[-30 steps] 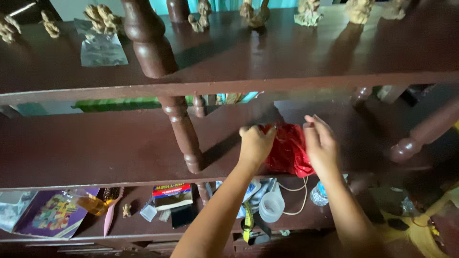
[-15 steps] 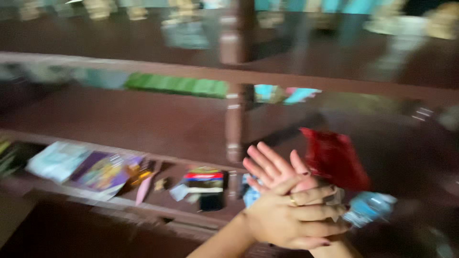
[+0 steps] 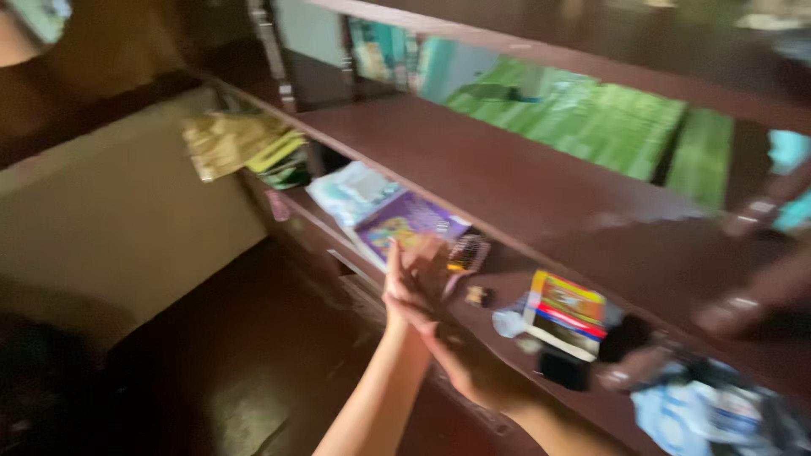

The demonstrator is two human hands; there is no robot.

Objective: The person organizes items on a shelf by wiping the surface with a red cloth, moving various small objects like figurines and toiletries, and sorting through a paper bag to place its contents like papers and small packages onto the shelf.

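My left hand (image 3: 404,287) and my right hand (image 3: 432,268) are pressed together in front of the lower shelf (image 3: 507,279), fingers stretched out, with nothing in them. Both forearms rise from the bottom of the view. Just behind the hands lies a purple picture booklet (image 3: 405,226) with a small dark brush (image 3: 466,251) beside it. The whole view is motion-blurred.
The dark wooden shelf unit has a bare middle board (image 3: 473,160). A colourful box (image 3: 564,308), a black object (image 3: 564,370) and blue-white plastic (image 3: 710,414) lie on the lower shelf at right. Yellow packets (image 3: 236,143) sit at left, a green sheet (image 3: 591,110) behind.
The view has swung left and down. My hands left the red bag on the middle shelf, came together, and now sit by the purple booklet. The red bag is out of view.
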